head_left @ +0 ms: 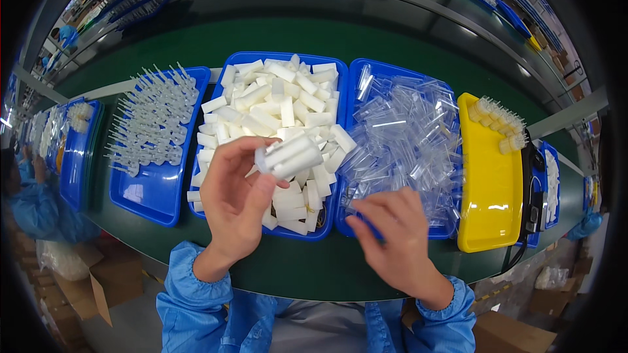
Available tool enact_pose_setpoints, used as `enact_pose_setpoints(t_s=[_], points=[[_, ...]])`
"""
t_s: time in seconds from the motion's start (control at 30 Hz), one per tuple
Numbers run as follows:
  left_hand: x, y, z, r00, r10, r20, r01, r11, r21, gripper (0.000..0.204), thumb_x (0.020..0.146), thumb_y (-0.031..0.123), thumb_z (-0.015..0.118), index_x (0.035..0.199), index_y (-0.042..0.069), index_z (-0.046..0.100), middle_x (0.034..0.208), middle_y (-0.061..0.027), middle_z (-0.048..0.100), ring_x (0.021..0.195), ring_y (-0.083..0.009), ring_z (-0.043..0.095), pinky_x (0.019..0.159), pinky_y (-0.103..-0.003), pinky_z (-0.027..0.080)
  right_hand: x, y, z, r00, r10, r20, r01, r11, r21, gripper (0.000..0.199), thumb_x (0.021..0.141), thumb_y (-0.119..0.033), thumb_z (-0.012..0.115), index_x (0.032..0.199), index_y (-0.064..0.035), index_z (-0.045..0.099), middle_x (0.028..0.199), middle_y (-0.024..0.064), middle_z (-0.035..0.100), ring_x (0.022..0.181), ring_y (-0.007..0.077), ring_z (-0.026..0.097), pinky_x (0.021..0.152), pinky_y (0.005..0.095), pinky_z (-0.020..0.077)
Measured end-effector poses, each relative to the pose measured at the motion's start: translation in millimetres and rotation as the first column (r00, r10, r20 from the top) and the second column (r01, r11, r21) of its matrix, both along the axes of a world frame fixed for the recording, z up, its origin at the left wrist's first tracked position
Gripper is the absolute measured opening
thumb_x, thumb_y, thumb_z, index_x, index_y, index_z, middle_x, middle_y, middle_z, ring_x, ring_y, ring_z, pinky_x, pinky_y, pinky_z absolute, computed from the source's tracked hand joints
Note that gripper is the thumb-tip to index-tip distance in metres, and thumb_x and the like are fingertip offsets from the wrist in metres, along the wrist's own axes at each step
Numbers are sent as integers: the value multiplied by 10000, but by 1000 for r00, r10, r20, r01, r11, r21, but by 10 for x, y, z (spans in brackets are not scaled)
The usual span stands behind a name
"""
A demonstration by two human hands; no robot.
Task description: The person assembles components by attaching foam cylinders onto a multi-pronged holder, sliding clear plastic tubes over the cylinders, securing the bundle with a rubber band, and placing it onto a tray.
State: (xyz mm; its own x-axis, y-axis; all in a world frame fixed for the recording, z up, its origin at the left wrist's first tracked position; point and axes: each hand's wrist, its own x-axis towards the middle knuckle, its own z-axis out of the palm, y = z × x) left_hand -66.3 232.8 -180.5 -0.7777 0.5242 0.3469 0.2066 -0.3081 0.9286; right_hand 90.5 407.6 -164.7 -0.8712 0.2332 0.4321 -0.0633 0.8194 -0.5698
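The left hand (pixel 235 212) has its fingers wrapped round a white bundle (pixel 291 157), up over white blocks (pixel 261 101). The right hand (pixel 399 238) is blurry near clear plastic pieces (pixel 405 131); I can't tell if its fingers hold any. This looks like a gathering step; next calls for a steady left grip. I can read no writing.

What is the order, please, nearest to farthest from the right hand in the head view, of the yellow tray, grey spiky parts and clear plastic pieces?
From the right hand:
1. Clear plastic pieces, just beyond it.
2. Yellow tray, to its right.
3. Grey spiky parts, far to its left.
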Motion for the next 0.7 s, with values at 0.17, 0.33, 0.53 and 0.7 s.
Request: enact_pose_setpoints(t_s=[0.17, 0.33, 0.53, 0.7], points=[[-46, -33, -16, 999, 8, 54, -10, 999, 50, 386, 969, 52, 582, 1319, -56, 464, 1268, -197, 574, 1136, -223, 590, 798, -322, 563, -181, -267, -44, 934, 274, 228, -325, 918, 226, 272, 777, -118, 789, 1013, -36, 682, 968, 73, 609, 884, 263, 540, 767, 397, 400], [-47, -23, -15, 995, -13, 96, 8, 999, 52, 391, 961, 18, 586, 1328, -50, 469, 1227, -164, 582, 1025, -158, 604, 792, -299, 561, -267, -545, -61, 913, 241, 329, -343, 891, 297, 283, 789, -151, 773, 994, 6, 655, 939, 99, 541, 892, 278, 505, 773, 397, 395], [-47, 2, -56, 998, -16, 63, 15, 1000, 2, 372, 973, 70, 555, 1311, -57, 466, 1256, -181, 566, 1048, -225, 631, 745, -333, 561, -233, -555, -178, 915, 224, 336, -319, 911, 261, 249, 780, -131, 772, 948, 5, 646, 942, 115, 541, 885, 286, 501, 766, 403, 398], [-28, -11, -42, 996, -47, 81, 49, 999, -20, 383, 977, 93, 573, 1317, -52, 470, 1267, -182, 567, 1069, -224, 617, 764, -335, 556, -171, -402, -37, 932, 359, 44, -361, 929, 75, 258, 728, -3, 753, 973, 20, 676, 888, 132, 655, 756, 287, 589, 692, 382, 444]])
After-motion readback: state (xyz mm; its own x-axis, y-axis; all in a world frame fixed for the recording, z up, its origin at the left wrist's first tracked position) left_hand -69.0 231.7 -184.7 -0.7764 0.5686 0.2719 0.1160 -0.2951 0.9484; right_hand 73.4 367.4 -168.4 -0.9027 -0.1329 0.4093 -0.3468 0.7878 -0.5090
